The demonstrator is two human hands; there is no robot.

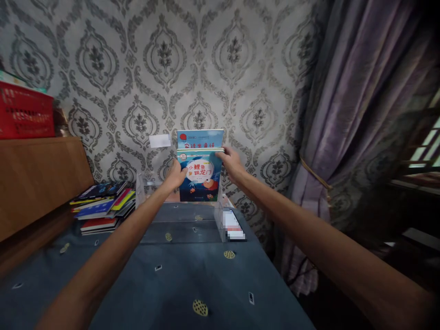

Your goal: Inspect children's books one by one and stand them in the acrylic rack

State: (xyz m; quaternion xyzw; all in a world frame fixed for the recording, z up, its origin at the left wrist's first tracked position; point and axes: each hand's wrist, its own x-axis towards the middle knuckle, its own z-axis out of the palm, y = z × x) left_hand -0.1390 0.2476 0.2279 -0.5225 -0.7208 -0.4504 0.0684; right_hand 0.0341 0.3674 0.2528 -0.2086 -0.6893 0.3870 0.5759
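Note:
A blue picture book (199, 190) with an orange fish on its cover stands upright between my two hands. My left hand (178, 174) is closed on its left edge, thumb on the cover. At the upper right corner my right hand (231, 161) pinches it, fingers hidden behind. Behind it a taller light-blue book (200, 137) with red lettering sticks up. Around and below the books is a clear plastic stand (178, 232) on the table. Whether the books' lower edges touch the stand I cannot tell.
A messy stack of books (106, 206) lies on the left of the dark blue tablecloth (178, 293). A phone (234, 225) rests right of the stand. A red basket (25, 110) sits on a wooden cabinet (44, 178). Purple curtains (330, 151) hang at the right.

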